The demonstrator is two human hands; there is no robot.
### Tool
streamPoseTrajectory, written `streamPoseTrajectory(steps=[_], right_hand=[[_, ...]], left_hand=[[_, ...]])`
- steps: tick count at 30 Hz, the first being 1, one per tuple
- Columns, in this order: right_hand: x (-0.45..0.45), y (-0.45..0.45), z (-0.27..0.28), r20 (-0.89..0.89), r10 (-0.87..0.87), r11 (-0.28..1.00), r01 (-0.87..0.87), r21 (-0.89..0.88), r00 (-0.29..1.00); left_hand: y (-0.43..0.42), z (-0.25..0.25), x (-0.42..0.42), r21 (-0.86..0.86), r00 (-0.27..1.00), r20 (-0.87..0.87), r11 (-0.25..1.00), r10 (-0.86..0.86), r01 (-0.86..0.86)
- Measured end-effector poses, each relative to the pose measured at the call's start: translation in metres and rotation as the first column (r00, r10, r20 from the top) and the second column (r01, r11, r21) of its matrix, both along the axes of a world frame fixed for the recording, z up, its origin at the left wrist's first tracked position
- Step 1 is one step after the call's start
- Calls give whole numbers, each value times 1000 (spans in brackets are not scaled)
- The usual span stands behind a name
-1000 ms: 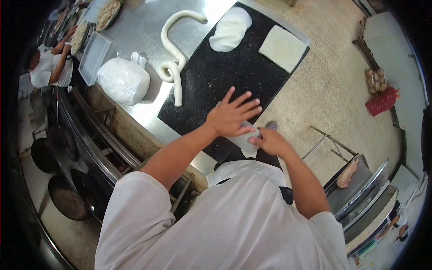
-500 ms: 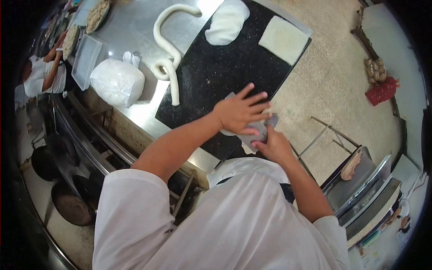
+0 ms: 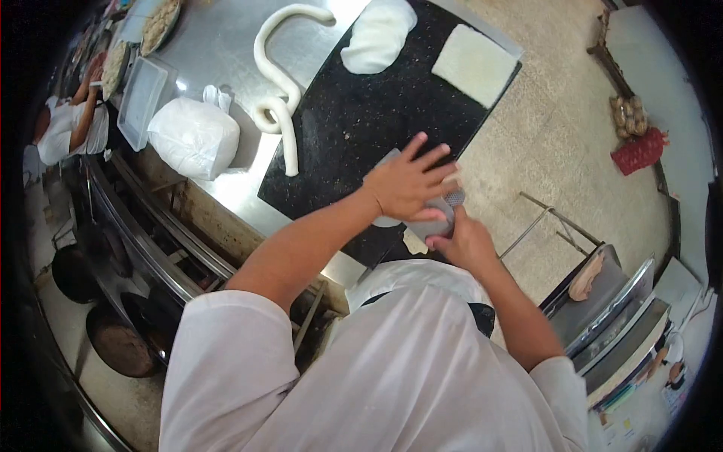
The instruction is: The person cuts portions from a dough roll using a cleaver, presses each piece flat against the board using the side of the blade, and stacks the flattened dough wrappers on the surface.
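My left hand [image 3: 407,184] lies palm down with fingers spread over the flat grey blade of a cleaver [image 3: 435,220], near the front edge of the black board. My right hand [image 3: 468,245] is closed on the cleaver beside its dotted grey handle. Part of the blade shows past the left hand's wrist side. A bit of white dough [image 3: 385,221] peeks out below the left palm; the rest is hidden. Beyond the hands, a long dough rope [image 3: 275,71] curls from the steel table onto the board's edge.
On the black board [image 3: 361,128] lie a folded white cloth-like mound [image 3: 379,36] and a square whitish cloth [image 3: 476,65]. A filled plastic bag [image 3: 193,138] and clear tub [image 3: 143,105] stand left. Another person [image 3: 74,128] works far left. Trays [image 3: 602,309] stand at right.
My left hand has shifted slightly right and turned a little on the blade. My right hand has moved slightly right, still holding the cleaver. The other person's hands have moved.
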State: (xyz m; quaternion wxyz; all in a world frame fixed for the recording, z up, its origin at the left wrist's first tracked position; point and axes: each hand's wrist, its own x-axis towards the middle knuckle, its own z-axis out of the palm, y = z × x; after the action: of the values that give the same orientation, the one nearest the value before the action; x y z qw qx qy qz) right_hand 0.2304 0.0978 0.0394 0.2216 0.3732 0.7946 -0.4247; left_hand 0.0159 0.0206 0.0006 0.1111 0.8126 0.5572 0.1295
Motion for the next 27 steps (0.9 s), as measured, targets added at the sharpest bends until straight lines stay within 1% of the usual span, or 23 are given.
streamPoseTrajectory(steps=[2,4,6,8,9,10,12,13,14,15,16,17,18,20,22,24,25,26,27], right_hand=[[-27,31,3,-58,158,984,-152,95,986],[-55,43,10,-79,162,981,-152,122,984],[-53,37,13,-77,173,978,-162,129,982],[-33,15,-4,-215,99,995,-99,13,971],[-8,2,-23,-256,120,992,-126,-11,959],[14,-9,-25,-252,130,990,-140,-20,959],[40,-14,-29,-175,53,986,-79,-145,983],[33,-6,-23,-154,43,986,-67,-154,987],[27,6,-16,-92,49,993,-59,-103,995],[19,15,-7,-32,48,998,-49,-48,998],[11,24,-1,-26,35,998,-36,-47,999],[-4,40,3,-32,97,995,-96,4,995],[-22,55,5,-44,164,985,-162,60,985],[-47,70,7,-81,175,982,-168,83,981],[-45,65,8,-91,191,979,-182,95,977],[-24,40,-7,-228,76,990,-100,-97,971],[-10,24,-14,-237,79,983,-116,-144,968],[0,12,-19,-237,88,981,-126,-148,967],[8,0,-23,-194,139,973,-170,-158,971]], left_hand=[[16,10,-25,11,989,-68,991,135,-134],[31,10,-52,64,986,-76,987,149,-144],[26,7,-51,96,984,-60,982,169,-163],[12,6,-42,55,979,45,978,199,-202],[-8,3,-25,-5,981,45,982,190,-190],[-28,4,-6,-36,987,-8,986,162,-163],[-26,9,23,-111,995,43,990,94,-89],[-14,4,26,0,997,30,998,66,-66],[-7,0,24,-17,997,53,998,64,-64],[6,2,15,-6,995,10,995,97,-97],[20,4,7,22,991,-44,992,126,-126],[33,3,-4,43,991,-59,992,124,-121],[43,2,-16,75,984,-76,985,162,-156],[48,4,-33,113,967,-91,968,236,-226],[46,12,-38,92,962,-76,962,263,-256],[22,16,-27,26,962,-3,961,274,-274],[0,21,-14,-42,962,-37,962,269,-271],[-26,8,-3,-104,974,-45,968,223,-227],[-44,8,6,-93,978,29,975,207,-204]])
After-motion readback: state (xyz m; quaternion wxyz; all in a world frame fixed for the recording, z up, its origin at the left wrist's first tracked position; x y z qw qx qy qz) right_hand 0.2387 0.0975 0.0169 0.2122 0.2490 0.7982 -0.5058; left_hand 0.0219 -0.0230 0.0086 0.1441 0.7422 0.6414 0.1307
